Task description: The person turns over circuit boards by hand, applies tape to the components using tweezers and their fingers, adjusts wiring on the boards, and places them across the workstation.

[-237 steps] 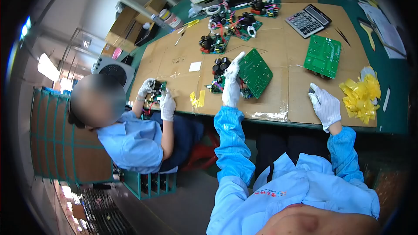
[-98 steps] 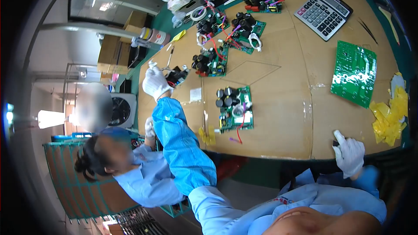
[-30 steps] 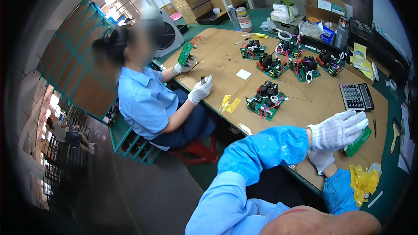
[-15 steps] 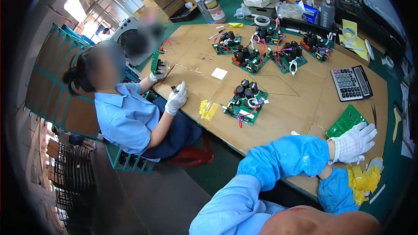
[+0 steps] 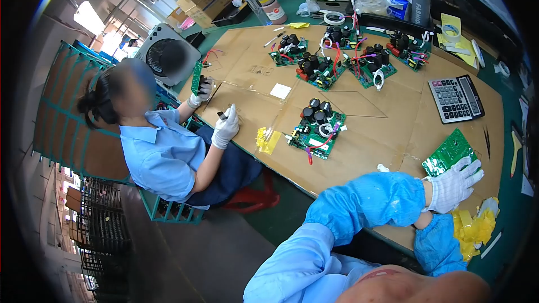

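My left hand (image 5: pixel 453 184), in a white glove, lies flat with its fingers stretched out and a little apart. It rests at the lower edge of a green circuit board (image 5: pixel 449 152), which lies with its solder side up. My arms are crossed, and the blue left sleeve (image 5: pixel 376 202) covers most of my right hand. Only the right wrist (image 5: pixel 422 221) and blue right sleeve (image 5: pixel 439 247) show plainly; the right fingers cannot be made out. A small white bit (image 5: pixel 383 168) peeks out beyond the left sleeve. Crumpled yellow material (image 5: pixel 470 233) lies beside the right sleeve.
Several assembled circuit boards (image 5: pixel 320 127) stand on the cardboard-covered table (image 5: pixel 359 146). A calculator (image 5: pixel 456 99) and tweezers (image 5: pixel 487 143) are at the right. At the left, a co-worker (image 5: pixel 165 148) holds a board (image 5: pixel 196 78) and a small dark tool (image 5: pixel 222 116).
The view has shifted slightly. My left fingers look a little more spread on the board's edge. The co-worker's hands have hardly moved.
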`<action>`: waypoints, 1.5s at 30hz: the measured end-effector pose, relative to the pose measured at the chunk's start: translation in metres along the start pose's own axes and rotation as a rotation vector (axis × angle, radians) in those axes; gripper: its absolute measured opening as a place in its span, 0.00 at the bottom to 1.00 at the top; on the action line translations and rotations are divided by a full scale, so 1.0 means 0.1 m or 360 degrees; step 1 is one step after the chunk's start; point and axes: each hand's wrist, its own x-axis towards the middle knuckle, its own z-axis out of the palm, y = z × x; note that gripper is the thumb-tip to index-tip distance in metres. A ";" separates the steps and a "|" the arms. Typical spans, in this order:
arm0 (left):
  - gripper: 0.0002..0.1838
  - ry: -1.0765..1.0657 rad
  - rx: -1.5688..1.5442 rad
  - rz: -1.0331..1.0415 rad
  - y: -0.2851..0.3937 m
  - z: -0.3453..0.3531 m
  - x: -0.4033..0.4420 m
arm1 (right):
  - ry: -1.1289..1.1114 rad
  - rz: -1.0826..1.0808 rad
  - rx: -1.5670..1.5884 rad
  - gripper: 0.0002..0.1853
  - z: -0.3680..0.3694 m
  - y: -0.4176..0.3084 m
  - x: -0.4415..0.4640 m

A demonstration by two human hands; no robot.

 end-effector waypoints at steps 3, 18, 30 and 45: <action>0.22 -0.0115 0.0061 0.0030 0.03 0.03 0.00 | 0.0019 0.0003 0.0025 0.28 0.07 0.01 0.04; 0.12 0.0233 -0.0027 -0.0015 0.09 -0.02 0.06 | 0.0105 0.0062 0.0066 0.27 0.12 0.17 0.12; 0.11 0.0907 -0.0248 -0.0199 0.07 0.21 0.13 | 0.0168 0.0113 0.0090 0.26 0.06 0.29 0.15; 0.16 0.1524 -0.0479 -0.0479 -0.32 0.08 -0.02 | 0.0189 -0.0207 0.0195 0.25 -0.09 0.09 0.75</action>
